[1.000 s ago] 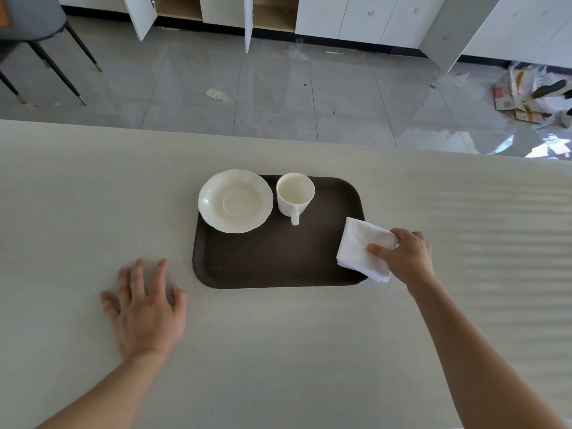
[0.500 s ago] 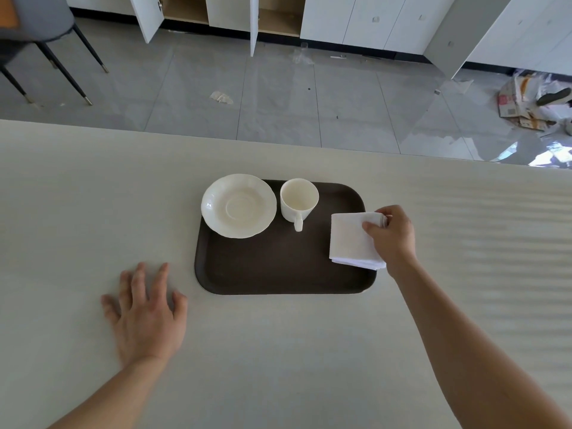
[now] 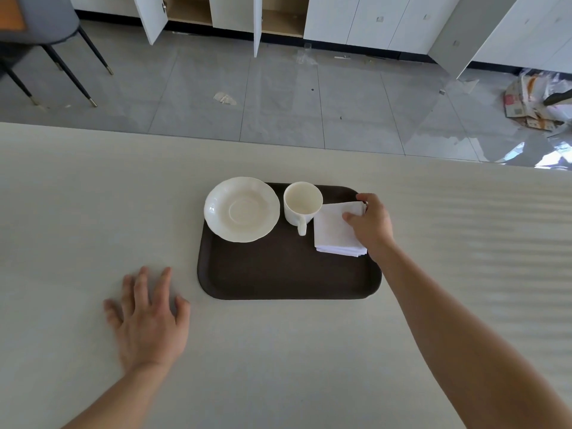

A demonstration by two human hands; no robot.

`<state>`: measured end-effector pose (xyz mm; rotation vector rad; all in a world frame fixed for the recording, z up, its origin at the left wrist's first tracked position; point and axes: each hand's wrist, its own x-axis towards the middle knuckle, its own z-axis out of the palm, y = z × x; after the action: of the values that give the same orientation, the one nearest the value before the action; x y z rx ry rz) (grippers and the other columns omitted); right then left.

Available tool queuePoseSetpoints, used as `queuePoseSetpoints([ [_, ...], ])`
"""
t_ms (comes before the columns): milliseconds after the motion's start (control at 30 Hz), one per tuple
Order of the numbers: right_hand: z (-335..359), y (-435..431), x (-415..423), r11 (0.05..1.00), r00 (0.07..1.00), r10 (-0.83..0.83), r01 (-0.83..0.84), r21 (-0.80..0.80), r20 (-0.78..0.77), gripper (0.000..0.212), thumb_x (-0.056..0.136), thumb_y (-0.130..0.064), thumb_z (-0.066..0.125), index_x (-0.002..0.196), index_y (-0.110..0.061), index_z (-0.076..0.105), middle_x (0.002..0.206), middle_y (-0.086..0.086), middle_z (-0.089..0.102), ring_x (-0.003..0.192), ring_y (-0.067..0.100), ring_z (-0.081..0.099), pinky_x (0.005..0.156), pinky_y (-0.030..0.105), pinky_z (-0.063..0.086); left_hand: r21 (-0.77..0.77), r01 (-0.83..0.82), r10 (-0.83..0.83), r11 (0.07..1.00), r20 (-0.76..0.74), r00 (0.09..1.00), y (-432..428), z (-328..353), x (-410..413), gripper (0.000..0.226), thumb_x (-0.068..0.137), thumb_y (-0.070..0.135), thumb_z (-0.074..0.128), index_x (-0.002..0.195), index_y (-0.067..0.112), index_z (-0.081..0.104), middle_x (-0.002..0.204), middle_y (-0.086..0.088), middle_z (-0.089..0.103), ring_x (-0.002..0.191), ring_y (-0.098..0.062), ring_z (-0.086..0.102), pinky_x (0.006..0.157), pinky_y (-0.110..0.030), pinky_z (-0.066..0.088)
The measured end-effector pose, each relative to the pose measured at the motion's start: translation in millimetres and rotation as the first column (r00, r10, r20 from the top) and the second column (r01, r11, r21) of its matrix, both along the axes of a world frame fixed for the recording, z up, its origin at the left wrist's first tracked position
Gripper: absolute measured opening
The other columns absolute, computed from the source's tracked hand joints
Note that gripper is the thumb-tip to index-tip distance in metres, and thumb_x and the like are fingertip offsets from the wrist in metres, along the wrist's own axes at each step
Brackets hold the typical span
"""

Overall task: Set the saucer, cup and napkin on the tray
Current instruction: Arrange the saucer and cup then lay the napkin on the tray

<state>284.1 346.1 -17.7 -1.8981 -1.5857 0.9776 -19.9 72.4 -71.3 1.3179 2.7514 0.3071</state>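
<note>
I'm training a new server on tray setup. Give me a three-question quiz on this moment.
1. True or false: the cup stands on the saucer.
2. Which hand touches the napkin? A) left B) right C) neither
3. Fill in: the cup's handle points toward the ____ (wearer / cabinets).

Key:
1. False: it stands beside the saucer, on the tray.
2. B: the right hand grips it; the left hand lies flat on the table.
3. wearer

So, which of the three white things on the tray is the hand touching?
The folded napkin, right of the cup. The right hand rests on it; cup and saucer stand untouched.
</note>
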Motion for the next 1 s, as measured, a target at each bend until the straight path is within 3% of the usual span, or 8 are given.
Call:
queuePoseSetpoints([
  [133, 3, -12, 7, 0.985, 0.974, 0.096, -0.123, 0.122, 0.203, 0.058, 0.085, -0.009, 0.067, 0.140, -0.016, 0.049, 0.131, 0.009, 0.060, 0.117, 0.031, 0.056, 0.093, 0.035, 0.045, -0.002, 0.008, -0.008, 1.000, -0.009, 1.000, -1, -1, -1, 0.061, 0.085, 0.042, 0.034, 0.141, 0.024, 0.048, 0.152, -0.013, 0.038, 0.147, -0.036, 0.025, 0.115, -0.064, 0.015],
  [333, 9, -40, 35, 0.960, 0.960, 0.143, -0.193, 0.201, 0.241, 0.039, 0.086, -0.005, 0.068, 0.124, -0.013, 0.066, 0.120, 0.007, 0.065, 0.106, 0.030, 0.062, 0.089, 0.037, 0.050, 0.006, 0.007, -0.007, 1.000, 0.046, 0.999, -1, 8, 4, 0.061, 0.086, 0.040, 0.036, 0.143, 0.021, 0.048, 0.154, -0.016, 0.037, 0.148, -0.037, 0.023, 0.117, -0.062, 0.010],
  [433, 7, -57, 47, 0.924, 0.910, 0.230, -0.315, 0.216, 0.344, 0.032, 0.085, -0.012, 0.074, 0.116, -0.014, 0.070, 0.117, 0.003, 0.068, 0.112, 0.027, 0.056, 0.082, 0.030, 0.043, 0.046, -0.013, 0.008, 0.999, 0.104, 0.994, 5, 20, 4, 0.054, 0.087, 0.028, 0.059, 0.138, 0.013, 0.053, 0.146, -0.020, 0.047, 0.141, -0.041, 0.036, 0.113, -0.064, 0.023],
  [533, 5, -69, 52, 0.895, 0.866, 0.284, -0.394, 0.211, 0.412, 0.032, 0.083, -0.016, 0.077, 0.114, -0.015, 0.072, 0.118, -0.001, 0.068, 0.119, 0.024, 0.049, 0.083, 0.033, 0.047, 0.243, 0.146, -0.156, 0.959, 0.025, 0.987, 13, 39, 26, 0.036, 0.084, 0.021, 0.060, 0.117, 0.008, 0.066, 0.112, -0.016, 0.065, 0.103, -0.041, 0.063, 0.085, -0.052, 0.049],
  [600, 5, -74, 55, 0.889, 0.857, 0.290, -0.406, 0.211, 0.427, 0.033, 0.083, -0.017, 0.078, 0.115, -0.016, 0.072, 0.120, -0.002, 0.067, 0.121, 0.023, 0.047, 0.082, 0.036, 0.051, 0.350, 0.324, -0.340, 0.879, -0.018, 0.940, 23, 53, 60, 0.029, 0.087, 0.026, 0.054, 0.105, 0.013, 0.071, 0.092, -0.006, 0.066, 0.082, -0.032, 0.065, 0.069, -0.042, 0.052],
  [700, 6, -75, 57, 0.873, 0.831, 0.312, -0.442, 0.205, 0.461, 0.034, 0.083, -0.019, 0.078, 0.117, -0.017, 0.070, 0.122, -0.002, 0.066, 0.122, 0.024, 0.046, 0.080, 0.039, 0.053, 0.443, 0.552, -0.597, 0.707, -0.045, 0.801, 52, 64, 116, 0.018, 0.089, 0.022, 0.059, 0.098, 0.014, 0.073, 0.078, 0.000, 0.062, 0.068, -0.025, 0.061, 0.058, -0.038, 0.050],
  [767, 6, -72, 59, 0.866, 0.813, 0.322, -0.460, 0.196, 0.486, 0.035, 0.084, -0.021, 0.077, 0.118, -0.018, 0.069, 0.123, -0.002, 0.064, 0.123, 0.025, 0.046, 0.081, 0.038, 0.052, 0.433, 0.607, -0.658, 0.666, -0.040, 0.752, 81, 68, 146, 0.021, 0.089, 0.023, 0.061, 0.103, 0.013, 0.072, 0.082, -0.002, 0.062, 0.070, -0.024, 0.060, 0.057, -0.037, 0.050],
  [1000, 4, -63, 63, 0.818, 0.737, 0.362, -0.545, 0.185, 0.570, 0.039, 0.080, -0.025, 0.080, 0.117, -0.020, 0.069, 0.120, -0.003, 0.066, 0.119, 0.025, 0.048, 0.088, 0.032, 0.046, 0.207, 0.574, -0.607, 0.793, 0.177, 0.775, 140, 54, 197, 0.045, 0.093, 0.028, 0.053, 0.136, 0.016, 0.050, 0.121, -0.007, 0.053, 0.096, -0.024, 0.058, 0.075, -0.033, 0.051],
])
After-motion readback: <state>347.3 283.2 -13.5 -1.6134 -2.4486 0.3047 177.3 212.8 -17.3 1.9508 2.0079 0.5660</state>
